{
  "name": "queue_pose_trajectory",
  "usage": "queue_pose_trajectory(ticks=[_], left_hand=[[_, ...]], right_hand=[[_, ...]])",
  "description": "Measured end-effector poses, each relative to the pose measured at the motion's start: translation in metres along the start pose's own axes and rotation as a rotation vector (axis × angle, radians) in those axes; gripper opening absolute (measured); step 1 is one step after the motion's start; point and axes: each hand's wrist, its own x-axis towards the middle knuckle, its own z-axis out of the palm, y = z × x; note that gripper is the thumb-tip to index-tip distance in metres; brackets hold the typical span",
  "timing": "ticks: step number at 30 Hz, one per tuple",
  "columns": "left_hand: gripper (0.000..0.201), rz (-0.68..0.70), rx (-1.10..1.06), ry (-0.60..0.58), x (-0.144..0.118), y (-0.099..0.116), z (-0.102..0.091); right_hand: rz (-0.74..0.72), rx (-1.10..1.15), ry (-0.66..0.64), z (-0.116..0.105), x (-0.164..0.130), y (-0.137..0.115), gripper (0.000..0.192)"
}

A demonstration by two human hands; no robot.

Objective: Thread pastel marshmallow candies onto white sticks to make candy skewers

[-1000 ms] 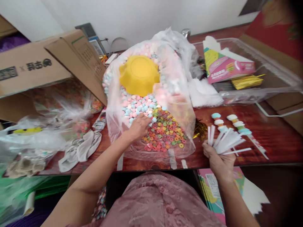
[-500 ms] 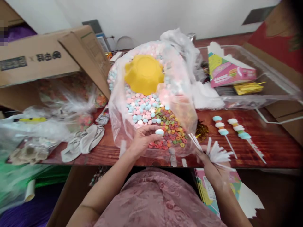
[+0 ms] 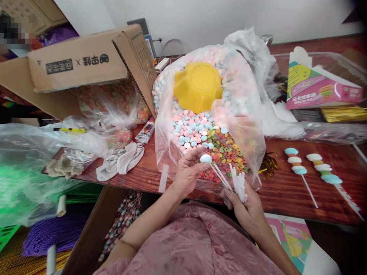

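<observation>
1. Hands, two of them, meet near the centre of the frame: the left hand [image 3: 187,173] pinches one blue-and-white candy [image 3: 205,158] between thumb and fingers.
2. The right hand [image 3: 249,210], lower and farther right, is wrapped around one bundle of white sticks [image 3: 239,185], too overlapped to count.
3. A few sticks slant up toward the pinched candy; whether any touches it, I cannot tell.
4. One plastic bag [image 3: 164,154] fills the centre, with one heap of pink, blue and white candies [image 3: 190,128] and one patch of coloured rings [image 3: 226,147], both past counting.
5. One yellow bowl [image 3: 197,86] sits upside down on the heap, upper centre.
6. Two skewers lie on the table [image 3: 278,191], right side of the frame: one skewer [image 3: 295,160] and a second skewer [image 3: 322,168], three round candies on each.
7. One cardboard box [image 3: 80,65] is upper left; one pink carton [image 3: 321,89], upper right.
</observation>
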Motion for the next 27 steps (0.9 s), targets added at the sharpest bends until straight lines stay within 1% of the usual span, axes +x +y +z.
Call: queue_pose_trajectory(ticks=[2, 6, 10, 12, 15, 17, 19, 21, 23, 27], left_hand=[[0.049, 0.026, 0.023, 0.021, 0.000, -0.002, -0.001], [0.040, 0.090, 0.079, 0.036, 0.000, -0.007, -0.004], [0.033, 0.197, 0.177, 0.005, 0.002, -0.013, -0.011], [0.027, 0.285, 0.271, -0.017, 0.002, -0.013, -0.014], [0.018, 0.491, 0.503, -0.068, 0.002, -0.008, -0.019], [0.017, 0.635, 0.662, -0.132, 0.002, -0.003, -0.022], [0.019, 0.723, 0.759, -0.203, 0.001, 0.001, -0.024], [0.020, 0.705, 0.794, -0.246, 0.001, 0.004, -0.025], [0.019, 0.618, 0.775, -0.252, 0.000, 0.005, -0.024], [0.016, 0.438, 0.620, -0.190, -0.002, 0.003, -0.022]], right_hand=[[0.017, 0.008, -0.041, 0.000, 0.001, -0.002, 0.009], [0.057, 0.002, -0.082, 0.002, 0.004, -0.008, 0.009], [0.101, 0.064, -0.100, 0.006, 0.003, -0.011, 0.017], [0.117, 0.107, -0.094, 0.008, 0.002, -0.012, 0.020], [0.118, 0.169, -0.053, 0.011, 0.000, -0.013, 0.023], [0.099, 0.176, -0.026, 0.010, -0.001, -0.014, 0.025], [0.067, 0.149, -0.014, 0.008, 0.000, -0.016, 0.026], [0.038, 0.108, -0.017, 0.005, 0.000, -0.016, 0.027], [0.036, 0.082, -0.016, 0.002, -0.001, -0.017, 0.029], [0.069, 0.089, -0.024, -0.003, -0.002, -0.016, 0.030]])
